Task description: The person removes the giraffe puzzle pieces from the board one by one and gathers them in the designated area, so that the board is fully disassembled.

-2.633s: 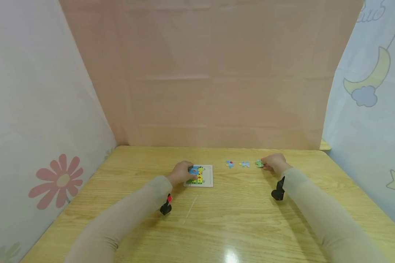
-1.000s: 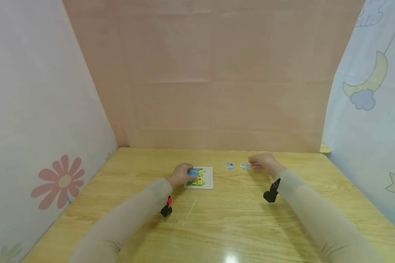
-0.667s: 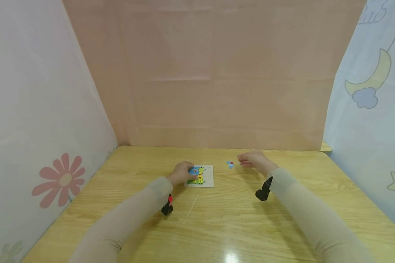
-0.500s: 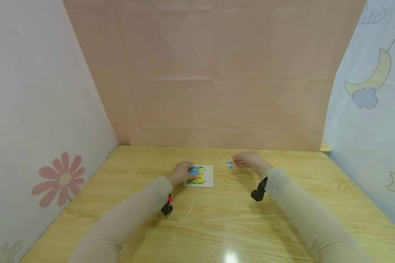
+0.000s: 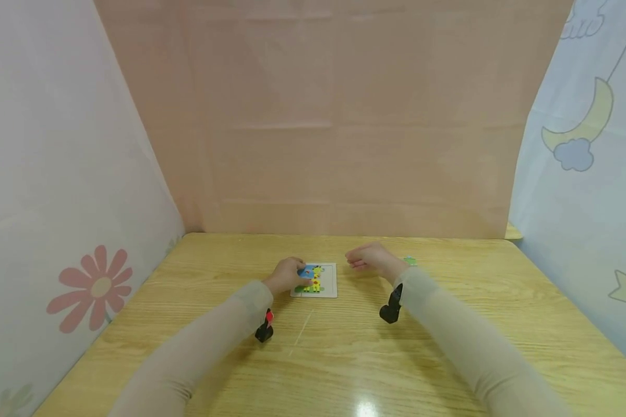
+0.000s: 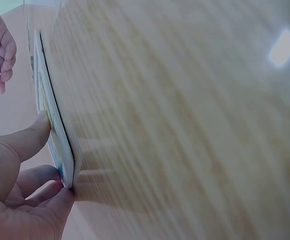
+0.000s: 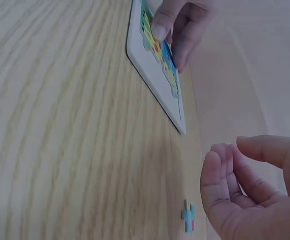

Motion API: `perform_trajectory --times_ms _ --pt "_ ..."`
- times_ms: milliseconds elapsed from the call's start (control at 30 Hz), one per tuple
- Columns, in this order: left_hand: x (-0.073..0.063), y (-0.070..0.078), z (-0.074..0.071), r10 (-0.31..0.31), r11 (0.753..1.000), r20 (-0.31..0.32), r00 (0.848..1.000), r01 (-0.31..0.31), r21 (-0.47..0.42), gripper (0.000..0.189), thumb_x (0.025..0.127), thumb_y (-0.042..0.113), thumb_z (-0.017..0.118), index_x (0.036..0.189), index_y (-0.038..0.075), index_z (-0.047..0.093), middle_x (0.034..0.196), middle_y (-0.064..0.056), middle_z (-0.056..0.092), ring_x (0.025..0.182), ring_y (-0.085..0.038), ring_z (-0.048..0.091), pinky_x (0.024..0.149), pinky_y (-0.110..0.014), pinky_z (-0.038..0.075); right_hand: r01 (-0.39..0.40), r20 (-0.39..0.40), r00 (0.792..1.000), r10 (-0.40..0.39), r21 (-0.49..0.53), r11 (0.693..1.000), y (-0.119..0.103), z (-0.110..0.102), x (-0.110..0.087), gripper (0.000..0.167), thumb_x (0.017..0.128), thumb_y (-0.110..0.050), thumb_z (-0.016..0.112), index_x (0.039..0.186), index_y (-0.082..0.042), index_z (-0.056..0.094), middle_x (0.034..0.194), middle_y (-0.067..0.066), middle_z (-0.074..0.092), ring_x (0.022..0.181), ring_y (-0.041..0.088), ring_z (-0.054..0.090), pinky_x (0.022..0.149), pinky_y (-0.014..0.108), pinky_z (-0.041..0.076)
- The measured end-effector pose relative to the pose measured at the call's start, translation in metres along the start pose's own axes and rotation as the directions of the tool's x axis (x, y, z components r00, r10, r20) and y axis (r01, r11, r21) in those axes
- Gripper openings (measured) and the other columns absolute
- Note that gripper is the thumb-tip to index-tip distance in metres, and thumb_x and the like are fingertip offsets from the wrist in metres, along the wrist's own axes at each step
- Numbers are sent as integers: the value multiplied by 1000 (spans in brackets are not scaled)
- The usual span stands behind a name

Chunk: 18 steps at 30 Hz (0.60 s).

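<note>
My left hand [image 5: 284,276] holds the edge of a square white-framed puzzle board [image 5: 330,281]. Its thumb lies over the picture, while the other fingers stay at the board's side. On the board's left part is a yellow giraffe [image 7: 163,56] on blue and green; the right part is bare white. To the right of the board, my right hand [image 5: 375,258] hovers over the table with fingers loosely bent and nothing visible between them. Under it in the right wrist view lies a small blue puzzle piece [image 7: 188,218] with a red spot, hidden by the hand in the head view.
A green puzzle piece [image 5: 410,261] lies on the wooden table [image 5: 323,359], just past the right wrist. A tan backdrop [image 5: 318,127] stands at the table's far edge, with printed pale walls at left and right.
My right hand has moved left from the green piece, past the other pieces, toward the board. The green piece shows again behind it. The left hand has stayed on the board.
</note>
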<state>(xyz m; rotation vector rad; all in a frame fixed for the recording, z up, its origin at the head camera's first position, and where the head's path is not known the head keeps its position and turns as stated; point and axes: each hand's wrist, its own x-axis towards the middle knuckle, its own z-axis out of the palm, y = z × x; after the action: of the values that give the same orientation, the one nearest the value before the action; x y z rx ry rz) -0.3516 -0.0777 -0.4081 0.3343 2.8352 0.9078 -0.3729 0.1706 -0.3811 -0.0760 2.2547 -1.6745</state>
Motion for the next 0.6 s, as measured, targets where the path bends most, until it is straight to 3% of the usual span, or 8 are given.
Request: perform_trajectory --times_ms 333,600 --pt "-2 2 0 5 1000 3 1000 -5 -26 59 84 22 76 132 -5 55 145 -18 47 137 -36 41 113 -44 35 -79 28 997 77 108 991 -3 31 11 32 93 0 59 121 15 58 111 27 68 96 29 71 91 37 55" --pt "-2 2 0 11 1000 -5 1000 -12 -29 59 85 22 76 132 -6 54 145 -18 47 136 -36 41 113 -44 35 -92 3 996 92 -17 996 -9 52 16 25 91 -3 63 110 12 65 97 21 72 80 22 72 84 35 58"
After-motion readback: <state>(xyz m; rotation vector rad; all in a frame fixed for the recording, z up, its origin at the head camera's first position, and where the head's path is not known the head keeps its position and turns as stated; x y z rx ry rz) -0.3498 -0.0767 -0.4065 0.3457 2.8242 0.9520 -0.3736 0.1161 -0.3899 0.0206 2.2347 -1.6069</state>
